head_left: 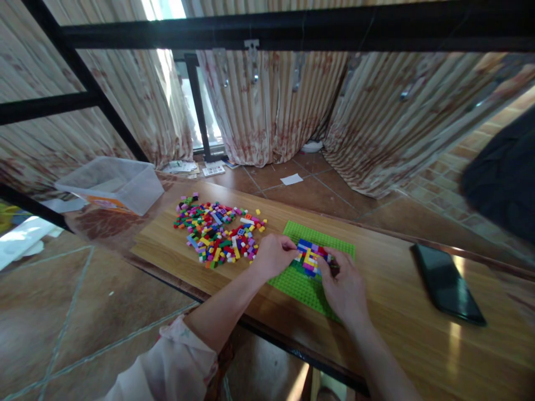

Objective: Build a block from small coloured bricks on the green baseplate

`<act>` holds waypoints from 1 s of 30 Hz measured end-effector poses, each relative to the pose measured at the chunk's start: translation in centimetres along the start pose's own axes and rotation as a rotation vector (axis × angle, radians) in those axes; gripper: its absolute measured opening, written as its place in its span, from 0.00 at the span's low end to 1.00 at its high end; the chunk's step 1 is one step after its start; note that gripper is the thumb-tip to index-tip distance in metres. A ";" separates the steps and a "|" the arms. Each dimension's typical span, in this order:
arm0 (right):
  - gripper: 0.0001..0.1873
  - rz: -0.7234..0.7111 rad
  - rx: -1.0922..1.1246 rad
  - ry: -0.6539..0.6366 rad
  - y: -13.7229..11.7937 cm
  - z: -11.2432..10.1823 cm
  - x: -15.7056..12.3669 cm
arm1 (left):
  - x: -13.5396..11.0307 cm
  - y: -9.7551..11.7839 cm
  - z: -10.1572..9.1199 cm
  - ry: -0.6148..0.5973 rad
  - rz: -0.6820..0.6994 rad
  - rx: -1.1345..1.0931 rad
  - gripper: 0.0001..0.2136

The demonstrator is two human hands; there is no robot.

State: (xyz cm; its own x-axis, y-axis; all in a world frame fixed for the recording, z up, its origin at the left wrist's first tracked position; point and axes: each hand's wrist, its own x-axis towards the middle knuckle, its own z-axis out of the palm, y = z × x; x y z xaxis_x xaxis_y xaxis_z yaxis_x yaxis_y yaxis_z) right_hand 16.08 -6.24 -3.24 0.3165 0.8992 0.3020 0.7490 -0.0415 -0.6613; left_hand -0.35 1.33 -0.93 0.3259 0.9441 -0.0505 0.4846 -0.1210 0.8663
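Observation:
A small structure of toy building bricks (310, 258), in blue, yellow, red, white and purple, stands on a green studded baseplate (292, 284). My left hand (273, 256) is at the structure's left side, thumb and forefinger pinched together; whatever is between the fingertips is too small to make out. From the right, my right hand (346, 281) curls its thumb and fingers around the structure's near right side, covering part of it. Left of the baseplate lies a loose heap of many-coloured bricks (221, 234), close to my left hand.
A black phone (449, 284) lies on the wooden table (401, 312) at the right. Beyond the table's left end sits a clear plastic bin (137, 189). A dark metal bar (292, 28) crosses overhead, with striped curtains (276, 111) behind it. Papers lie on the tiled floor.

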 end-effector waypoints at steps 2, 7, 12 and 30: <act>0.21 -0.006 -0.012 0.007 -0.1 0.0 -0.1 | 0.0 -0.1 0.0 -0.009 -0.007 -0.022 0.04; 0.19 -0.022 -0.022 0.019 -0.2 0.0 -0.1 | 0.2 -0.3 0.0 -0.048 -0.081 -0.099 0.05; 0.19 -0.021 -0.020 0.021 -0.2 0.0 -0.1 | 0.5 -0.4 0.2 -0.038 -0.103 -0.078 0.06; 0.25 0.010 -0.018 -0.034 0.9 0.1 0.2 | 0.2 -0.3 -3.1 0.060 0.077 0.061 0.10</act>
State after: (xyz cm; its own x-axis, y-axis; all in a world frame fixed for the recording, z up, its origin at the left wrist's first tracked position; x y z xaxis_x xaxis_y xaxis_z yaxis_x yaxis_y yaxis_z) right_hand 16.72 -6.04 -3.85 0.3043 0.9130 0.2718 0.7562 -0.0580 -0.6517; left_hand -2.97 2.48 0.35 0.3159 0.9477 0.0461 0.5094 -0.2104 0.8344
